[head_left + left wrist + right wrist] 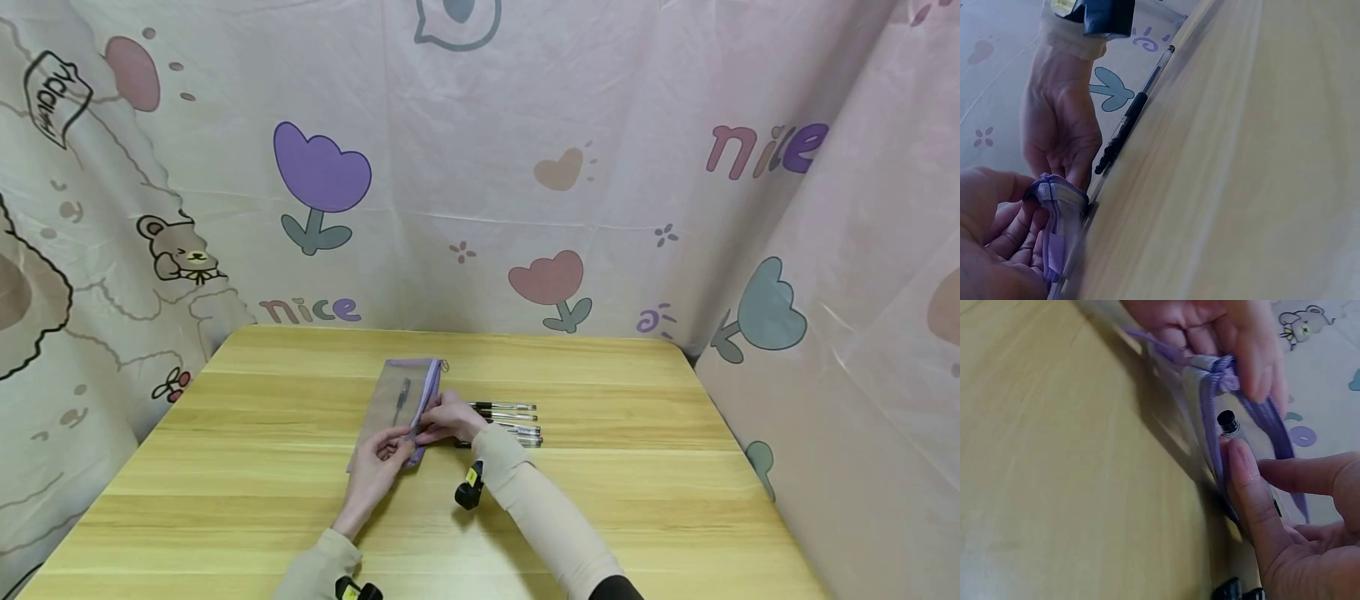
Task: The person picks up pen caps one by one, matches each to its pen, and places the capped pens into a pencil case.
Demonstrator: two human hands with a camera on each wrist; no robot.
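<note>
A translucent mesh zip pouch with purple trim lies on the table, one pen showing through it. My left hand pinches the near part of its zipped edge between thumb and fingers. In the right wrist view the purple zipper gapes apart. Thumb and forefinger of my right hand hold a pen at that opening, its black end between the two zipper sides. The rest of this pen is mostly hidden by the fingers and pouch.
Several pens lie side by side just right of the pouch, partly behind my right hand. The wooden table ends at a patterned cloth at the back and sides. A black camera is strapped at my right wrist.
</note>
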